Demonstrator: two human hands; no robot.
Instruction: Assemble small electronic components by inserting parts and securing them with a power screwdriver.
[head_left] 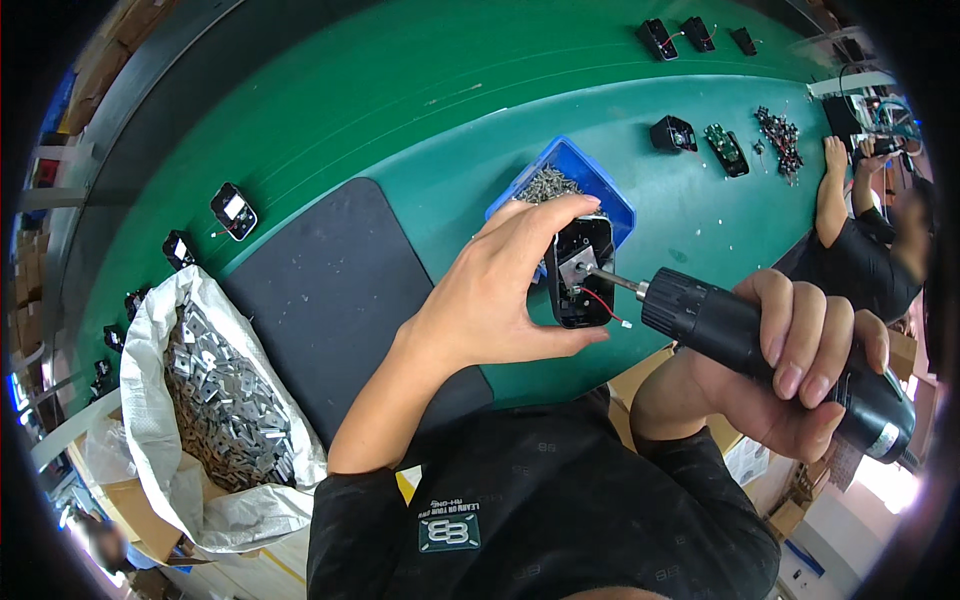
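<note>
My left hand is closed around a black plastic housing, thumb and fingers at its two ends. Inside the housing sits a grey metal plate, and a red wire with a white plug hangs out over its side. In my right hand is a black electric screwdriver, its bit reaching to a spot on the metal plate. Just behind my left hand stands a blue bin of screws, partly hidden by the hand and housing.
At the left, a white sack holds many metal plates, beside a black mat. More housings lie along the green belt. A circuit board and dark small parts lie right, near another person.
</note>
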